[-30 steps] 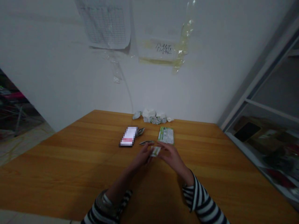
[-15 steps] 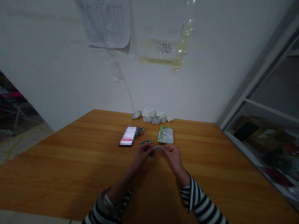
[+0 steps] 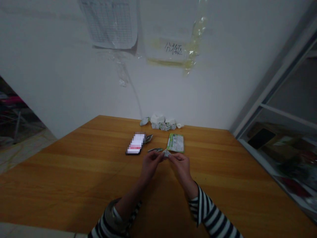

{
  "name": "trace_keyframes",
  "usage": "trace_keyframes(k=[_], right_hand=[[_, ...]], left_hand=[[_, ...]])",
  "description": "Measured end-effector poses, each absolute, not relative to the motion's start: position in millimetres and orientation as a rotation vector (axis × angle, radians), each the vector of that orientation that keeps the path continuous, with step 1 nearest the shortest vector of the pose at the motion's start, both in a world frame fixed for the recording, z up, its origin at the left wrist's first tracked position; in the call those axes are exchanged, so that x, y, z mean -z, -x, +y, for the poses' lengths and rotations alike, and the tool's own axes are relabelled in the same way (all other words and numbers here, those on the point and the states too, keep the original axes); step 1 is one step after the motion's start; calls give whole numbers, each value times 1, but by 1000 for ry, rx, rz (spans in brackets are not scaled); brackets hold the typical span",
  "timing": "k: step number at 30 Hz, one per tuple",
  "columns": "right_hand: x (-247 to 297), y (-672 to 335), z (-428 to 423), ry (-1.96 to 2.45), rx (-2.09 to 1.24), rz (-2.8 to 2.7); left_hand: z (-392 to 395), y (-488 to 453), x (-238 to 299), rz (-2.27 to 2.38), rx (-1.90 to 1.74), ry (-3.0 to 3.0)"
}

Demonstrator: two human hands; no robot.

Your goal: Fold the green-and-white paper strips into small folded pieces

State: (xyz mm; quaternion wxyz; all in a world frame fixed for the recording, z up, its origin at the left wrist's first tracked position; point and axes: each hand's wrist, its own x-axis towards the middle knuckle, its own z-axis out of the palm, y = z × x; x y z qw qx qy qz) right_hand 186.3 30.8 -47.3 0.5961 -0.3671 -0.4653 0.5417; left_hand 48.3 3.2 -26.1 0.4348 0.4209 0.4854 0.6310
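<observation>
Between the fingertips of both hands is a small white and grey-green printed piece (image 3: 166,153), pointed at the top; paper or film, I cannot tell which. My left hand (image 3: 150,164) pinches its left side, and my right hand (image 3: 182,164) pinches it from the right. Just behind the fingers lies a thin, flat, dark-and-light item (image 3: 155,150) on the table. A green and white printed packet (image 3: 175,142) lies flat behind my right hand.
A phone (image 3: 136,143) with a lit screen lies to the left, a small packet-like item (image 3: 149,138) beside it. Crumpled white and green printed pieces (image 3: 163,125) sit along the wall. A metal-framed shelf (image 3: 277,114) with boxes stands right of the wooden table (image 3: 99,172).
The small printed piece has turned up so more of its face shows. My hands have drawn slightly closer together, the right moving a little left.
</observation>
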Motion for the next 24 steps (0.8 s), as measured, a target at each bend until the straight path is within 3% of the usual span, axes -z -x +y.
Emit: trace_keyframes(k=[11,19,24], right_hand=[[46,-177,26,842,-1291,-834],[45,-189,32,878,-1366,-1087],[42,-192,34,864,-1287,-1283]], left_hand=[[3,-56,36,1110,-1617,-920],[4,-41,38,1371,-1397,-1786],[3,-41,40,1275,-1171,-1816]])
